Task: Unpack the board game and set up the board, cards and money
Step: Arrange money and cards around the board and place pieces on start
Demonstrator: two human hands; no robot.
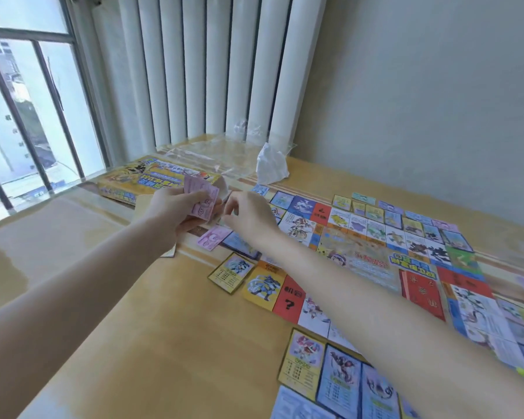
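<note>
Mid money-sort, by the look of it. Left hand (176,211) at centre-left of frame, fingers clamped on a fanned stack of pink notes (201,198) — held up off the table (133,297), presumably to peel notes off one at a time. Right hand (248,219) just beside it, fingertips pinched together at the stack's edge; cannot tell whether a note is actually between them. One pink note (212,237) lies flat on the table right below the hands, likely the start of a denomination pile. Count in the held stack unreadable, several at least. Board (375,255) unfolded flat, running from frame centre to right edge, so that step looks done. Cards dealt face up along its borders: one yellow card (231,272) at the board's near-left corner, a row of at least three at bottom centre — one yellow (303,362), two blue (342,378) — with more cut off by the frame edge; another row along the board's far edge at upper right, too small to count. Placement beside matching squares looks deliberate. Game box (152,179) parked upper centre-left, near the window, clear of the work area. One clear plastic bag (224,152) and one crumpled white paper (271,164) behind it, apparently discarded packing. Remaining: rest of the money.
</note>
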